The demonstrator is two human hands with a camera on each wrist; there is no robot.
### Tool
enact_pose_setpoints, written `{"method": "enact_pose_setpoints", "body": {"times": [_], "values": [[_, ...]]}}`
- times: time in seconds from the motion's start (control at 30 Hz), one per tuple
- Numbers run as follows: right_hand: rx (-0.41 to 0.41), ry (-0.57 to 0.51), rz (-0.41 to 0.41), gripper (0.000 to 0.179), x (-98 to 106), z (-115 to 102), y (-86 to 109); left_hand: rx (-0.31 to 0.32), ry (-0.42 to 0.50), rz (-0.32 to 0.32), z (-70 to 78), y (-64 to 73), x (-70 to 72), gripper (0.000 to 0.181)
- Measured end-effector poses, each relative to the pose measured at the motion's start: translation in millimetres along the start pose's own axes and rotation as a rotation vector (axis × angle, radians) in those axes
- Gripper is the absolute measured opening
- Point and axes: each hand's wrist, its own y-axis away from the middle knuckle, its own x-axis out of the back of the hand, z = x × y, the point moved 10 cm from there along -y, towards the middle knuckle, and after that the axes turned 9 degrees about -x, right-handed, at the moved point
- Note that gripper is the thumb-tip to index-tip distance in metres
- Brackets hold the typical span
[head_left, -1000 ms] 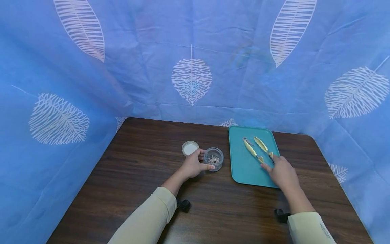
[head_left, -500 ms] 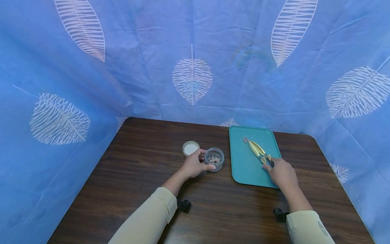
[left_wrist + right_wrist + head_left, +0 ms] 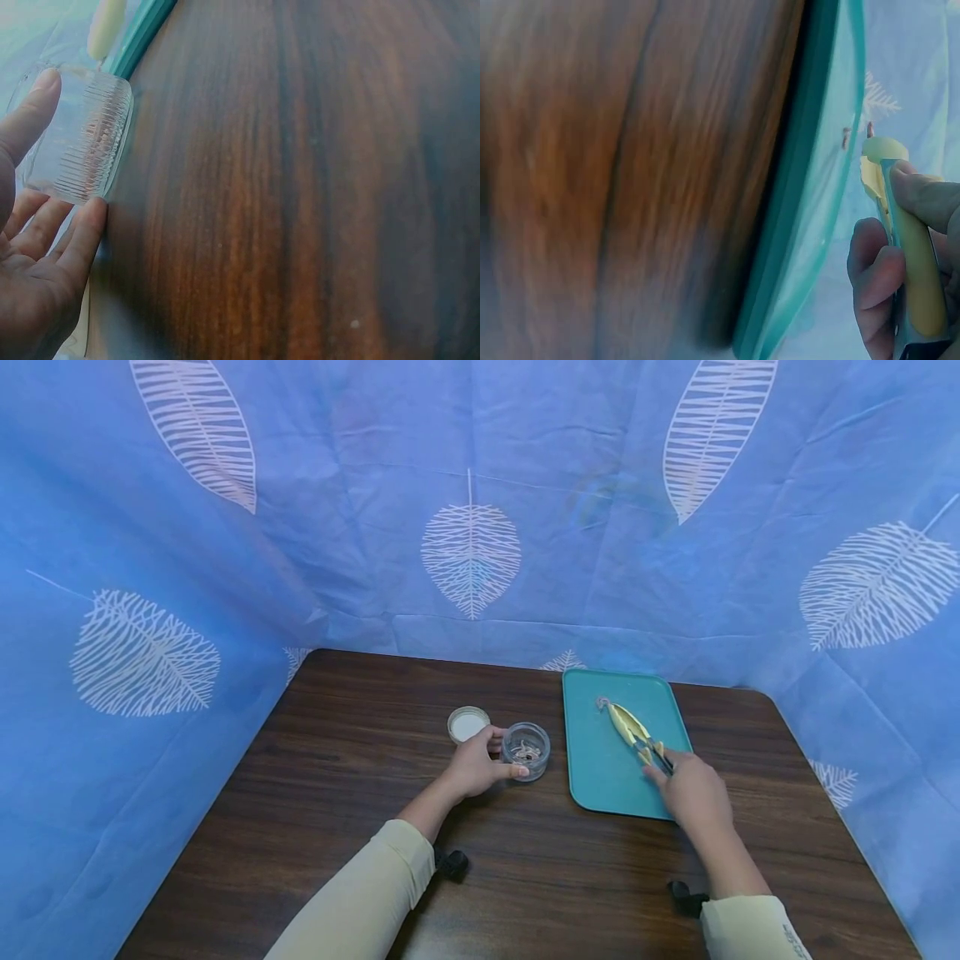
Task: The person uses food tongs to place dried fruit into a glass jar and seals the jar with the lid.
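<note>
My left hand (image 3: 472, 767) holds a small clear glass jar (image 3: 537, 767) by its side, thumb and fingers around it, on the table. Inside the jar lie several thin pinkish-brown strands (image 3: 527, 752). In the left wrist view the jar (image 3: 64, 124) has fine vertical ribs. My right hand (image 3: 697, 789) grips yellow-tipped tongs (image 3: 626, 727), squeezed together over the teal tray (image 3: 600, 785). A small pinkish strand (image 3: 602, 702) shows at the tongs' tips. In the right wrist view the thumb presses the yellow handle (image 3: 919, 277).
A round lid (image 3: 468, 724) with a white inside lies just behind my left hand. The dark wooden table (image 3: 555, 877) extends around the tray and jar. A blue leaf-patterned cloth (image 3: 375, 543) hangs behind and along the sides.
The tongs have been squeezed from spread to together near the pinkish strand, which now looks bunched at their tips. My left hand and the jar have stayed in place.
</note>
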Motion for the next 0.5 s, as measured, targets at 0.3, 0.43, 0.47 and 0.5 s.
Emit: {"method": "enact_pose_setpoints", "body": {"times": [0.3,0.43,0.47,0.5], "values": [[0.116,-0.014,0.074,0.062,3,-34,34.7,0.000,0.006,-0.002,-0.2,0.1,0.2,0.075],[0.162,-0.021,0.096,0.060,6,-50,52.0,-0.001,0.003,-0.002,0.9,0.3,-0.2,0.075],[0.172,-0.024,0.102,0.060,7,-54,56.0,-0.001,0.002,-0.001,1.2,0.3,-0.3,0.074],[0.182,-0.030,0.110,0.059,9,-57,59.9,-0.002,0.001,-0.001,1.5,0.2,-0.4,0.074]]}}
